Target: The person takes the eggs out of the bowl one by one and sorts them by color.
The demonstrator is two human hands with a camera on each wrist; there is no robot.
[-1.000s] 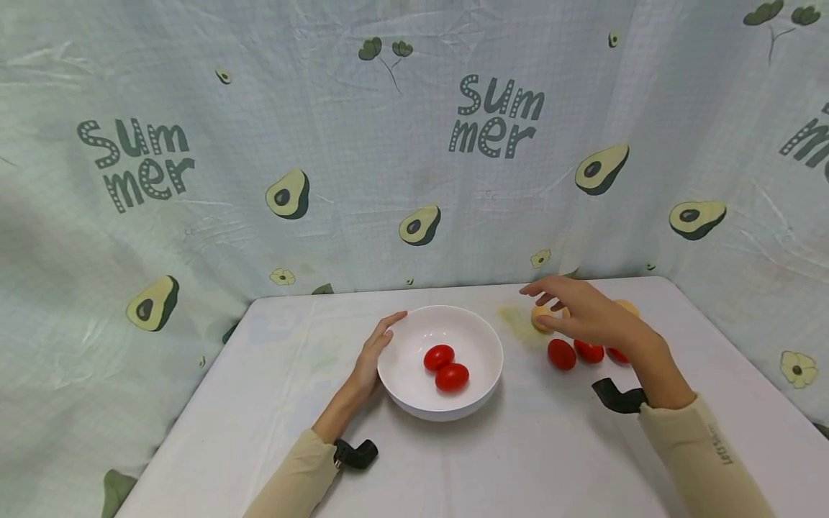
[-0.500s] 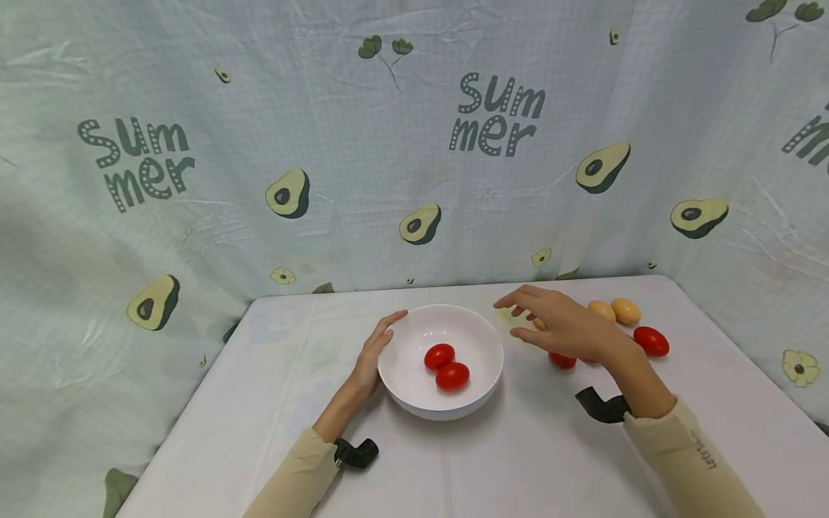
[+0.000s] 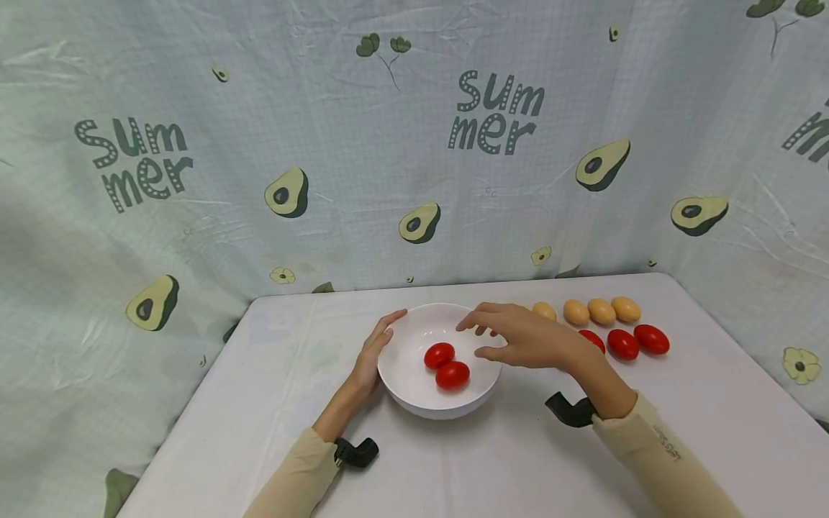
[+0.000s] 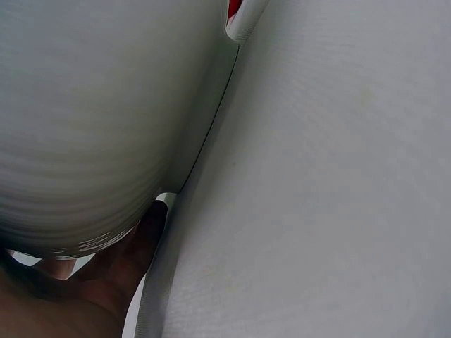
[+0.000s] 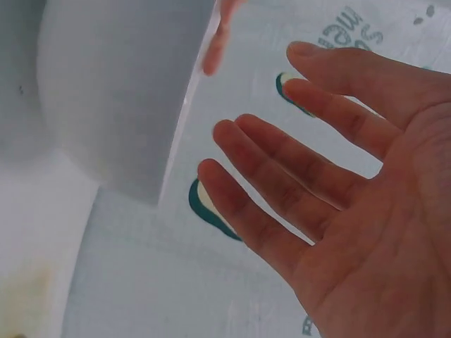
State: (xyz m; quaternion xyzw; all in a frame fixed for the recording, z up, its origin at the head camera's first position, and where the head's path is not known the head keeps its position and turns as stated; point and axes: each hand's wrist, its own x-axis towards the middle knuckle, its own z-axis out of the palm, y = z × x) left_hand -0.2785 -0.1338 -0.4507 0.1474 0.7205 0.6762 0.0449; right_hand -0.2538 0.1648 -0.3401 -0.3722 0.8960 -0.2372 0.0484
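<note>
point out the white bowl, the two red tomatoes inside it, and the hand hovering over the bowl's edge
white bowl (image 3: 414, 396), head view, on its near outer wall.
red tomatoes in the bowl (image 3: 452, 375), head view, on the nearer tomato's top.
right hand (image 3: 524, 338), head view, on the back of the hand.

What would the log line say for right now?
left hand: touches bowl | right hand: empty, over bowl rim | bowl: two red tomatoes

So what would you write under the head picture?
Left hand steadies a white bowl of two red tomatoes; open right hand hovers.
</note>
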